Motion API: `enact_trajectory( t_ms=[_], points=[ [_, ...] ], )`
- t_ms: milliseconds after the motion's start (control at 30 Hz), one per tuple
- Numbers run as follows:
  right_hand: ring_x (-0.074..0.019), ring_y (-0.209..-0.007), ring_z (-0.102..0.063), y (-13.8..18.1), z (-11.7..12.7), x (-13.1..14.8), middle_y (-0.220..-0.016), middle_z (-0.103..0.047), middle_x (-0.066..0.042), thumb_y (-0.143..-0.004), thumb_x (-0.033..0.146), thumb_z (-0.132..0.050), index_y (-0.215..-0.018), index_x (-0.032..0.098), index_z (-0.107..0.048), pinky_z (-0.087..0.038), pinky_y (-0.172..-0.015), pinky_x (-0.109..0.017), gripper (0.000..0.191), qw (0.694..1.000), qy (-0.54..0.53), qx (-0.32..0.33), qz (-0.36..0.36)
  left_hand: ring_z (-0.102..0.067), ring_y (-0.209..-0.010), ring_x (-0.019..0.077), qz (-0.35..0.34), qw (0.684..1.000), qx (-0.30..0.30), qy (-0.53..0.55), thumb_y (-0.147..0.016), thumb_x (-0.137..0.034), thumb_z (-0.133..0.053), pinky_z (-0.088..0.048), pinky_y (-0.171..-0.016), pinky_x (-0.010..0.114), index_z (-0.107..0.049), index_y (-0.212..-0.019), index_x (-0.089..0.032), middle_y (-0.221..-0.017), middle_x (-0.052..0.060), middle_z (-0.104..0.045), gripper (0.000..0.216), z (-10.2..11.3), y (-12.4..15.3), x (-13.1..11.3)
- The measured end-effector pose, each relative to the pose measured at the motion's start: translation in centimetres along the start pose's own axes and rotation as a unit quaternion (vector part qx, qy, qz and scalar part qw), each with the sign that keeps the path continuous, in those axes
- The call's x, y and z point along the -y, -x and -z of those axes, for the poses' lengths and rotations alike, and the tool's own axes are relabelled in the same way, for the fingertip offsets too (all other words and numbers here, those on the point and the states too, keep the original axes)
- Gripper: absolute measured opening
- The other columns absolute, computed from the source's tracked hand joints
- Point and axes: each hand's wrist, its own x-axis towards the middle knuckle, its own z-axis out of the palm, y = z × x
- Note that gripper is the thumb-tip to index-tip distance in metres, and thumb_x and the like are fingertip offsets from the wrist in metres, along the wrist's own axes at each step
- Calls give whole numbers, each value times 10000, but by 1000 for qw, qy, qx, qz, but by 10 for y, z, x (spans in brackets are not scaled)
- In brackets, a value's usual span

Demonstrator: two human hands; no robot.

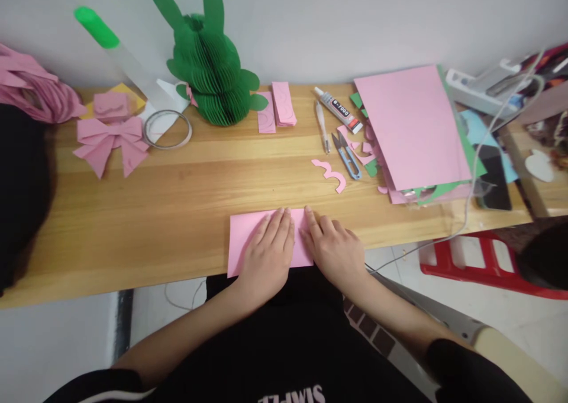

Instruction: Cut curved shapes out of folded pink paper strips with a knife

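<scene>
A folded sheet of pink paper (239, 237) lies at the table's front edge. My left hand (270, 252) rests flat on its middle, the fingers stretched out side by side. At the paper's right edge, my right hand (335, 246) presses down with its index finger extended and the other fingers partly bent. Neither hand grasps anything. Beyond them are a wavy pink paper cutout (329, 173), blue-handled thread snips (348, 157), a white pen (323, 128) and a tube of glue (339, 110).
A green honeycomb-paper figure (213, 71) stands by the wall, near small pink paper pieces (284, 103). At left are a pink bow (112, 139) and a roll of tape (167, 129). Stacked pink sheets (417, 125), a phone (493, 178) and a cable (473, 184) occupy the right.
</scene>
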Motion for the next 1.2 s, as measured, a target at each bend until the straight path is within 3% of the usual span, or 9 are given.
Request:
enact_trajectory(
  t_ms=[267,400,500,633,867,967,1067,1133,1200],
  points=[
    [-195,-752,-639,0,8,5,-925,-710,-122,-942,74,-432,-1370,117,-555,-400,-511,-298,448,997,50,47,21,-400,-1451,253,-17,997,57,44,-930,-38,-261,-375,-1189,380,-414,-1480,-6,-1552,149,-428,571,1,-14,-8],
    [-200,-728,-636,0,9,7,-916,-707,-124,-954,89,-419,-1342,108,-583,-396,-492,-303,422,997,64,48,18,-375,-1467,227,-8,997,50,67,-935,-36,-263,-357,-1202,368,-413,-1486,-34,-1565,124,-414,571,1,-12,-4],
    [-202,-692,-628,0,7,7,-852,-696,-116,-982,144,-420,-1344,93,-587,-371,-478,-307,402,997,66,39,21,-422,-1440,229,13,998,25,61,-949,-38,-271,-381,-1186,371,-471,-1447,-58,-1543,112,-453,537,1,3,10],
    [-200,-671,-611,0,3,6,-804,-677,-108,-984,148,-419,-1384,81,-556,-345,-472,-309,428,997,66,22,22,-438,-1431,235,60,997,-3,58,-1004,-109,-309,-385,-1185,422,-436,-1479,-105,-1518,121,-488,491,3,28,39],
    [-198,-667,-604,3,0,6,-809,-676,-104,-984,156,-436,-1406,80,-534,-340,-491,-310,440,997,70,11,14,-484,-1394,273,82,996,-13,15,-1052,-233,-300,-403,-1150,453,-454,-1442,-53,-1486,176,-516,457,12,53,63],
    [-213,-723,-607,-1,6,5,-852,-678,-111,-989,212,-458,-1356,95,-573,-367,-530,-313,402,999,40,16,-4,-466,-1406,275,97,995,-11,27,-1052,-272,-284,-385,-1156,470,-433,-1469,-86,-1499,165,-506,480,12,56,64],
    [-259,-871,-610,-19,18,5,-966,-665,-148,-953,296,-540,-1141,112,-676,-436,-652,-340,296,999,-19,18,-18,-481,-1384,284,97,994,-12,52,-1044,-294,-303,-391,-1147,482,-477,-1437,-112,-1471,160,-536,466,14,55,69],
    [-277,-965,-597,-35,26,8,-1065,-650,-161,-915,300,-595,-1038,127,-683,-461,-764,-373,230,997,-79,28,0,-510,-1338,301,89,993,-11,75,-1029,-318,-360,-417,-1122,491,-535,-1370,-122,-1421,162,-571,430,18,51,74],
    [-270,-1033,-585,-53,32,11,-1114,-648,-138,-890,265,-623,-1082,150,-662,-454,-840,-381,227,985,-158,54,51,-525,-1283,323,86,991,-3,104,-994,-337,-447,-438,-1093,512,-590,-1270,-127,-1346,167,-597,374,25,44,81]
  ],
)
